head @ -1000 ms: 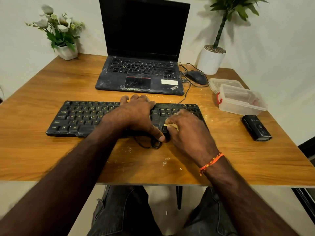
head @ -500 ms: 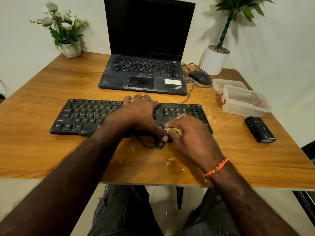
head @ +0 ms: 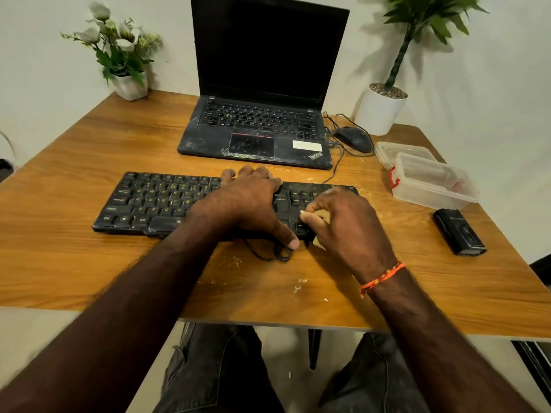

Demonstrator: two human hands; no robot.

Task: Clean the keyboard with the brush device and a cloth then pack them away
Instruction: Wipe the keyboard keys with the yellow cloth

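A dusty black keyboard (head: pixel 155 201) lies across the middle of the wooden table. My left hand (head: pixel 247 201) rests flat on its middle, thumb over the front edge, pinning it down. My right hand (head: pixel 348 228) is closed on a small pale yellow cloth (head: pixel 313 216), pressing it onto the keys at the keyboard's right end. Most of the cloth is hidden inside the fist. The black brush device (head: pixel 459 231) lies on the table to the right, apart from both hands.
A clear plastic box (head: pixel 432 186) and its lid (head: pixel 402 150) sit at the right. Behind the keyboard stand an open dusty laptop (head: pixel 256 135), a mouse (head: pixel 353 138) with cables, and two potted plants (head: pixel 125 55) (head: pixel 384 105). Pale crumbs dot the table (head: pixel 59 248) near the front edge.
My right hand with the cloth has shifted slightly over the right-end keys. The left hand stays on the keyboard. The view has tilted a little.
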